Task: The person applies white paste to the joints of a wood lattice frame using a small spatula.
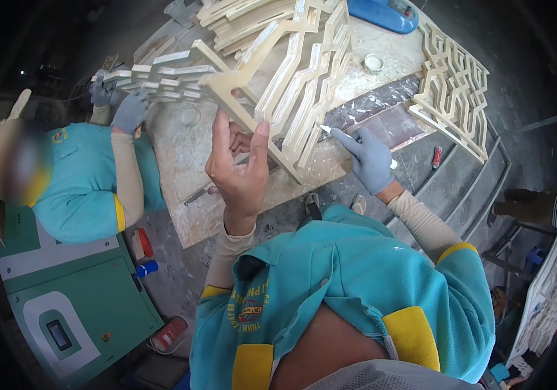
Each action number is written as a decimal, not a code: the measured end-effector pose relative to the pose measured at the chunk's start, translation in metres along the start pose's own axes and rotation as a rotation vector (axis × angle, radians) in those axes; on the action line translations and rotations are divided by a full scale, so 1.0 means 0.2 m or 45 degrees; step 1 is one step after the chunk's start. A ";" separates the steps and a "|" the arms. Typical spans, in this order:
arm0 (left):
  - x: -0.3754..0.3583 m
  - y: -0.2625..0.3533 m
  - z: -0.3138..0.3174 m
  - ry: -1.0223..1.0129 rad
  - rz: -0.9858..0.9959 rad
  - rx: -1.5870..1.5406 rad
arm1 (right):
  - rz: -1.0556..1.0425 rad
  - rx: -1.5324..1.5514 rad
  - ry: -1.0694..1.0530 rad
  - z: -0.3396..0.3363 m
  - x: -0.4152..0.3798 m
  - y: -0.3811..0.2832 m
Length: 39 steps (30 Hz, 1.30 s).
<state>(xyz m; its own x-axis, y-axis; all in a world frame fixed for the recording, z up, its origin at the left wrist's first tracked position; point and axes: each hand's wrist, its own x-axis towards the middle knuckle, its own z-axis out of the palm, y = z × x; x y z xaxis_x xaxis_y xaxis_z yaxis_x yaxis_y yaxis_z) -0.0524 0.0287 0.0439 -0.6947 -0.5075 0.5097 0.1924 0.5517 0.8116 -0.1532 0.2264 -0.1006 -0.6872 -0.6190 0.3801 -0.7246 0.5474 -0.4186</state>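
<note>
My bare left hand (239, 162) grips the lower edge of a pale wooden lattice panel (244, 107), with thumb and fingers on its bar. The panel is tilted up over the table, and white filler-like streaks mark its zigzag slats. My right hand (371, 159), in a grey glove, is closed round a small item with a white pointed tip (326, 129). That tip is close to the panel's lower right slats. The glove hides most of the item, so its kind cannot be made out; a white bit shows below the palm.
A stained worktable (181, 188) carries stacked wooden pieces (236, 29), a small white tub (374, 63) and a blue object (385, 14). Another lattice panel (454, 88) leans at the right. A gloved co-worker (86, 175) handles wood at left, beside a green machine (77, 299).
</note>
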 end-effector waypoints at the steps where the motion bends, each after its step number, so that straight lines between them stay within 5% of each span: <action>1: 0.03 0.02 0.01 -0.007 0.012 -0.009 | 0.006 -0.008 0.013 -0.02 0.02 0.01; 9: 0.13 0.12 0.11 -0.041 0.308 0.237 | -0.116 -0.113 0.145 0.04 0.16 0.07; 39: 0.17 0.24 0.17 -0.136 0.413 0.322 | 0.080 -0.242 -0.046 -0.12 0.13 -0.04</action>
<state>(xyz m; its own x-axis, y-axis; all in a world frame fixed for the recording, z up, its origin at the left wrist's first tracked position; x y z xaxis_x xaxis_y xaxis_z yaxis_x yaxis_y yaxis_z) -0.0908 0.0604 0.0901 -0.6966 -0.2164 0.6840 0.2462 0.8234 0.5113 -0.1659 0.2192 -0.0669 -0.7318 -0.5980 0.3271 -0.6792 0.6799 -0.2764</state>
